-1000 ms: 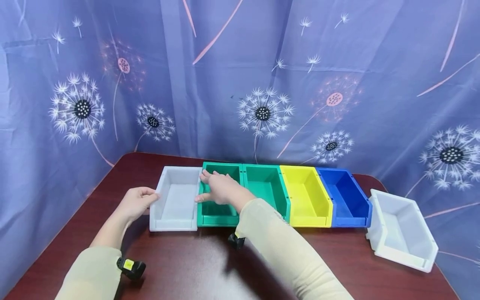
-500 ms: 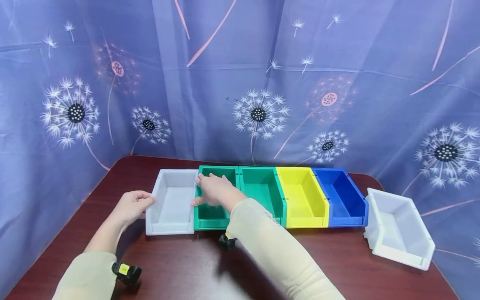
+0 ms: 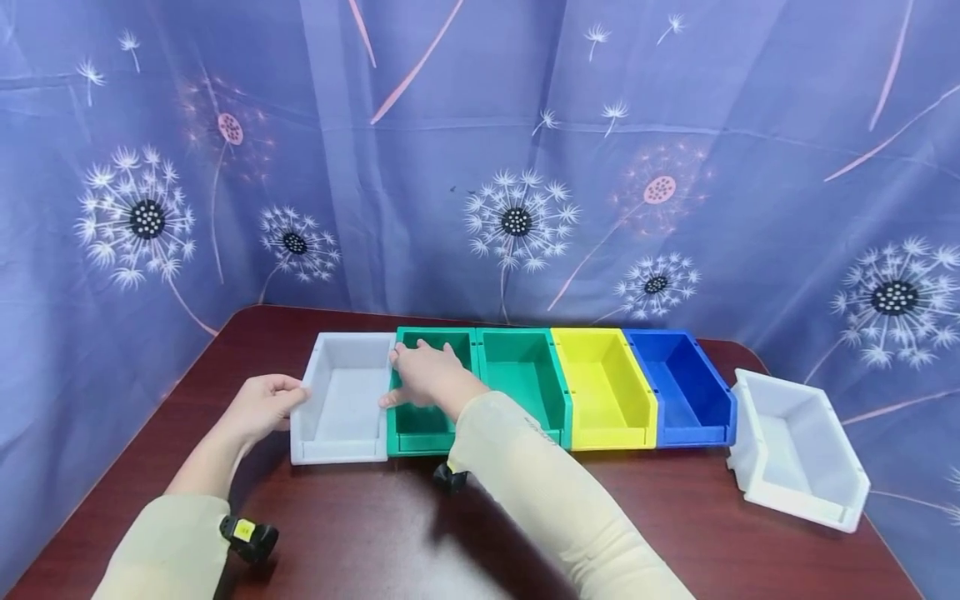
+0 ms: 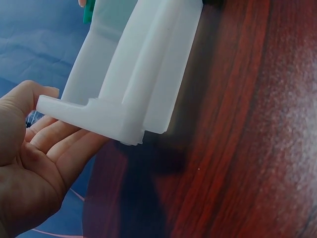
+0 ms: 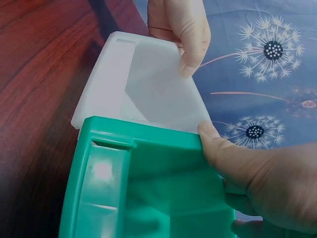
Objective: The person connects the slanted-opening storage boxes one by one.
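In the head view, my left hand (image 3: 258, 410) pinches the left wall of a white plastic bin (image 3: 347, 402), its thumb on the inner side and fingers outside, as the left wrist view shows. That bin stands at the left end of a row, against a green bin (image 3: 426, 429). My right hand (image 3: 431, 377) reaches over this green bin, fingers spread. Its thumb (image 5: 213, 139) touches the rim where green and white meet. In the right wrist view the other fingertips are partly hidden behind the hand.
To the right, the row continues with a second green bin (image 3: 521, 375), a yellow bin (image 3: 611, 396) and a blue bin (image 3: 682, 392). Another white bin (image 3: 798, 454) sits turned at an angle on the dark red table (image 3: 360, 533). Behind hangs a blue curtain (image 3: 420, 183) with dandelions.
The head view has shifted slightly. Both hands keep their places on the white and green bins, and the bins show no clear movement relative to one another.
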Demonstrator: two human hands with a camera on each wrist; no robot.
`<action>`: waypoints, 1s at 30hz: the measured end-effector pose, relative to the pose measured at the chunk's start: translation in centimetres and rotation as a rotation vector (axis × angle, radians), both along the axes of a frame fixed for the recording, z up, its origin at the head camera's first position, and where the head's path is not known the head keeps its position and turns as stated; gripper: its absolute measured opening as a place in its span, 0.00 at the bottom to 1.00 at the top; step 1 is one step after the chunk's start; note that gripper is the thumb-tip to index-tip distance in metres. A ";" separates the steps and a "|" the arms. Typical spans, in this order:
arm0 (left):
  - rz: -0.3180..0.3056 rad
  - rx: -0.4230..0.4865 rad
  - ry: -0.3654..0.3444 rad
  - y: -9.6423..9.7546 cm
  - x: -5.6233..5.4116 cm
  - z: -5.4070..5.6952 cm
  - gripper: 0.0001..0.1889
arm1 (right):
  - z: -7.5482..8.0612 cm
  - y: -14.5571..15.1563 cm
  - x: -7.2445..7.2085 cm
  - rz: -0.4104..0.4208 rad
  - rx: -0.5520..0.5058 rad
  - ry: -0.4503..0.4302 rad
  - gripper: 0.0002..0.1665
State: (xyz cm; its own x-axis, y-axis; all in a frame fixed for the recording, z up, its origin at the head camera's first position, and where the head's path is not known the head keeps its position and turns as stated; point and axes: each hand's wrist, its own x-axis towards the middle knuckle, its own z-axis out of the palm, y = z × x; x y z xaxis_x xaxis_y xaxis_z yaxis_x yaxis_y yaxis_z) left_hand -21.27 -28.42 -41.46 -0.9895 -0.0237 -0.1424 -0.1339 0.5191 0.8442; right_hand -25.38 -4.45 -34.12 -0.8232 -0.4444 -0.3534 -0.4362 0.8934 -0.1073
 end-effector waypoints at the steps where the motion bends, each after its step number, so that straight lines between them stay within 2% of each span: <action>1: -0.004 0.004 0.001 0.1 -0.1 0.1 0.18 | 0.0 0.1 0.0 -0.005 -0.004 0.000 0.50; 9: -0.020 0.000 0.009 0.7 -1.0 0.8 0.17 | 0.1 0.9 -0.1 -0.018 -0.008 0.023 0.50; 15: -0.018 -0.001 -0.001 0.9 -1.2 1.0 0.17 | -0.3 0.9 -0.1 -0.013 0.007 0.055 0.49; 25: -0.004 -0.015 -0.008 0.4 -0.7 0.7 0.18 | -1.4 -0.2 -0.3 0.006 0.081 0.065 0.48; 30: 0.029 -0.012 0.006 0.4 0.1 0.7 0.18 | -1.5 -0.3 0.2 0.008 0.070 0.056 0.48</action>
